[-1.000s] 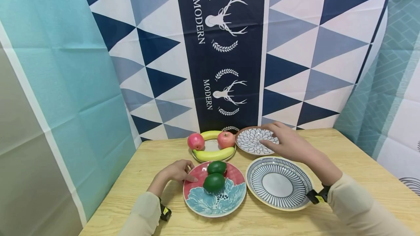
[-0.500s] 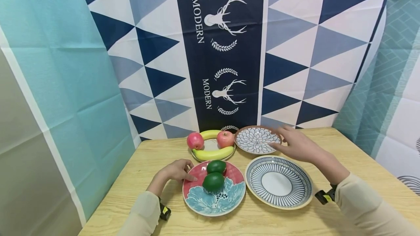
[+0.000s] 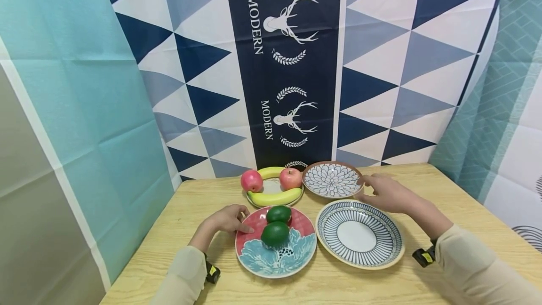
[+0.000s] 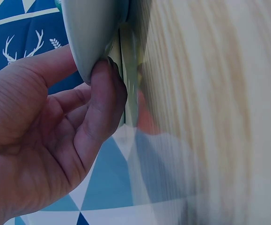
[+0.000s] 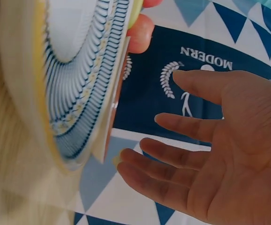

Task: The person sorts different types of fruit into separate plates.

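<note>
While the left hand pinches a round pink-and-blue glazed plate, the right hand, fingers apart, hovers right of a brown-rimmed white plate near the tabletop's far edge.

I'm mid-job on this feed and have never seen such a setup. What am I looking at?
No machine here: just a person's left hand and right hand, both bare. The wide picture comes from a camera worn on the head; the other two come from cameras worn on the wrists, each showing its own hand.

On the wooden table are four plates: a red-and-blue plate with two green fruits, a striped plate, a brown-rimmed plate, and a small plate with two bananas and two red fruits.

The left hand grips the red-and-blue plate's rim. The right hand holds nothing; its fingers are near the brown-rimmed plate.
</note>
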A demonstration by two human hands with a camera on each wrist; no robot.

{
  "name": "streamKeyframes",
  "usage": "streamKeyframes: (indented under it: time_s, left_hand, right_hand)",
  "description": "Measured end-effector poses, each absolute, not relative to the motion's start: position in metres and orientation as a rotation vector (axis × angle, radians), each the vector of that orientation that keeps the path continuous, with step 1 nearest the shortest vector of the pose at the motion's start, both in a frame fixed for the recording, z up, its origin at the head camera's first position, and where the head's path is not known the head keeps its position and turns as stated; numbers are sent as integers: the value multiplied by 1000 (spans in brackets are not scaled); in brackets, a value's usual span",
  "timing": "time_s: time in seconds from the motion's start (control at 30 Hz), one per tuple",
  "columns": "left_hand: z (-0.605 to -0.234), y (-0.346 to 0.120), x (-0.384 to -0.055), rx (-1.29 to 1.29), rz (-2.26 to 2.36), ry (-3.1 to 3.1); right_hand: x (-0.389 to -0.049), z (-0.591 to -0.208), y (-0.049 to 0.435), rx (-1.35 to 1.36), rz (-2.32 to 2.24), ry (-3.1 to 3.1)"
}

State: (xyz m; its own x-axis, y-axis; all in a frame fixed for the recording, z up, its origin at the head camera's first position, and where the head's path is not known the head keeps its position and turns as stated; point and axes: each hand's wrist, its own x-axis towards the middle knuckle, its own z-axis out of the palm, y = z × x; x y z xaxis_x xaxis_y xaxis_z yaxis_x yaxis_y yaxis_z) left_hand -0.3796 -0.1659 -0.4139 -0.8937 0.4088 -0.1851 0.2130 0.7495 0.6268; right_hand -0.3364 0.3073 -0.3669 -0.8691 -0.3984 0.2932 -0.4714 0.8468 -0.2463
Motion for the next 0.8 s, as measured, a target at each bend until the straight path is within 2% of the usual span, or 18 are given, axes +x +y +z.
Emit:
streamKeyframes:
  time_s: [0.23, 0.8]
  left_hand:
    - [-414, -166, -380, 484, 894, 2631]
    - [-413, -165, -380, 472, 888, 2636]
  right_hand:
    - [-343, -376, 317, 608, 472, -2923]
    - [-352, -390, 325, 669, 606, -3041]
